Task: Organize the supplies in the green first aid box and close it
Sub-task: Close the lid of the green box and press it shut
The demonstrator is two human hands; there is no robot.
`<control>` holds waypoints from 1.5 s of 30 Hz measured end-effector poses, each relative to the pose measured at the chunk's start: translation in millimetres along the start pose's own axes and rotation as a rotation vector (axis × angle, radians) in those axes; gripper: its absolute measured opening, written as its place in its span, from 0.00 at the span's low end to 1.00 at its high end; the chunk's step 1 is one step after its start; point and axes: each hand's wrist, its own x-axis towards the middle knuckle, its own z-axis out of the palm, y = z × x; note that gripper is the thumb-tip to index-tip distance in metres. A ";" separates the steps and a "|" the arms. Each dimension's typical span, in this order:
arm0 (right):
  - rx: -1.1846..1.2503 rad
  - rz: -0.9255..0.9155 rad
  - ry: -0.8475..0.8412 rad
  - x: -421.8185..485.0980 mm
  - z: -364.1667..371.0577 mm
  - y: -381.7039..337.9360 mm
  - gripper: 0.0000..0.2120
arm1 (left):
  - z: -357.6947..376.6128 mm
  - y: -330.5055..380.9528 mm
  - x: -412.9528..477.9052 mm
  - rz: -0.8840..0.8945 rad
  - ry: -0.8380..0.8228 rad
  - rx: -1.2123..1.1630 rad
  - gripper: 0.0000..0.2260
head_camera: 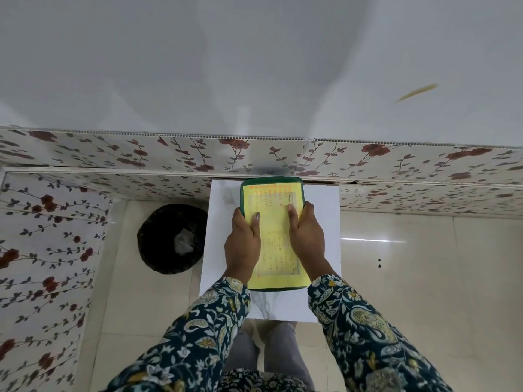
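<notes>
The green first aid box [271,183] lies on a small white table [322,222], lid down, with a yellow printed label [273,227] covering its top. My left hand [242,244] grips the box's left edge, thumb resting on the label. On the right edge sits my right hand [307,239], its thumb also pressed on the label. The supplies are hidden inside the box.
A black bin [169,239] with crumpled paper stands on the tiled floor left of the table. A floral-patterned wall [113,154] runs behind the table and along the left side. My legs show below the table's near edge.
</notes>
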 end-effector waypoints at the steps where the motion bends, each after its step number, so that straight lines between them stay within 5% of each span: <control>1: 0.027 0.029 -0.025 -2.3 -0.6 0.3 0.22 | -1.9 1.4 -2.5 -0.019 -0.014 0.004 0.22; 8: 0.392 0.315 -0.319 -46.4 -25.3 25.8 0.19 | -12.1 -14.6 -35.2 -0.366 -0.264 -0.328 0.22; 12: 0.354 0.418 -0.467 -66.6 -37.4 41.1 0.25 | -17.7 -26.0 -57.8 -0.415 -0.295 -0.423 0.16; 19: 0.401 0.432 -0.373 -71.8 -39.1 43.4 0.26 | -15.9 -25.8 -60.3 -0.382 -0.215 -0.395 0.15; 33: 0.462 0.490 -0.367 -82.2 -44.1 37.5 0.24 | -15.9 -39.7 -65.2 -0.592 -0.286 -0.509 0.10; 45: 0.411 0.524 -0.314 -78.3 -39.7 47.0 0.09 | -17.2 -51.3 -71.0 -0.503 -0.285 -0.523 0.13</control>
